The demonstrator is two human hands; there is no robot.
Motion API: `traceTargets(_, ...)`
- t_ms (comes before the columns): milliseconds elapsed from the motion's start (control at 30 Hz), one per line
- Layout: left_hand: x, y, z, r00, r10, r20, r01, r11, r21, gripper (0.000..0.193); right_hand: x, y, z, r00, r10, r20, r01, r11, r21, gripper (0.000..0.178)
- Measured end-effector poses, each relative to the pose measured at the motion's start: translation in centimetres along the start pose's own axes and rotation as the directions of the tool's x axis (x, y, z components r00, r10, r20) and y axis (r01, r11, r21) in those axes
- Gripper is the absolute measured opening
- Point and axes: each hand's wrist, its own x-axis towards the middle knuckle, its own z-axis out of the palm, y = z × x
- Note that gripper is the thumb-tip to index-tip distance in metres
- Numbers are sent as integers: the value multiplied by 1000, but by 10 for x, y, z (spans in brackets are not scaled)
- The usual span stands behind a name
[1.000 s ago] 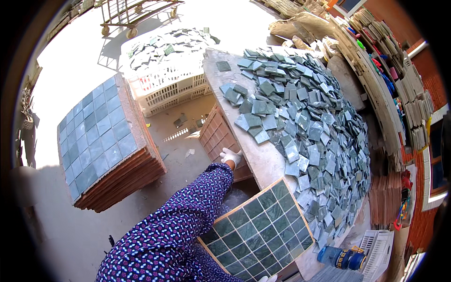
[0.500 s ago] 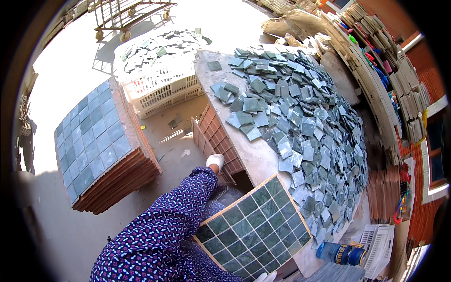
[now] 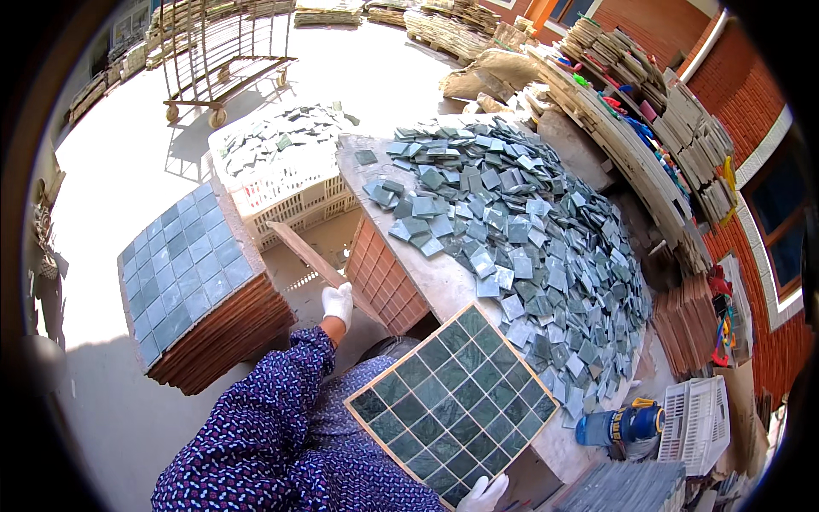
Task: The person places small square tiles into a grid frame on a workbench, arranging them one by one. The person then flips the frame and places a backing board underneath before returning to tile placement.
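Tile panel (image 3: pixel 452 401) at near centre, probably heavy, stiff and brittle, best held by opposite edges, touched by right hand (image 3: pixel 483 495) of unclear grip, with left hand (image 3: pixel 338 302) clasping brown board (image 3: pixel 307 258).

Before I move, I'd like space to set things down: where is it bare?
Grey floor left of the red-brown panel stack topped with blue-grey tiles; narrowly, the pale tabletop's left margin beside heaped green square tiles, which crowd most of it.
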Motion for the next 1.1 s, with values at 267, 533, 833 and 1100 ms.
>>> traceTargets(267,-60,137,-129,911,352,216,-127,737,-664,41,4,-17,-14,990,-107,-97,101,992,-73,54)
traceTargets(533,-177,203,-228,702,351,620,45,846,-531,71,47,-74,-35,985,-172,-21,164,888,429,56)
traceTargets(833,-160,141,-138,476,15,879,40,998,-39,44,27,-73,-38,925,-348,154,257,870,421,21)
traceTargets(1100,-139,51,-66,486,163,859,-671,699,247,33,-12,-37,-42,987,92,130,-126,949,289,28)
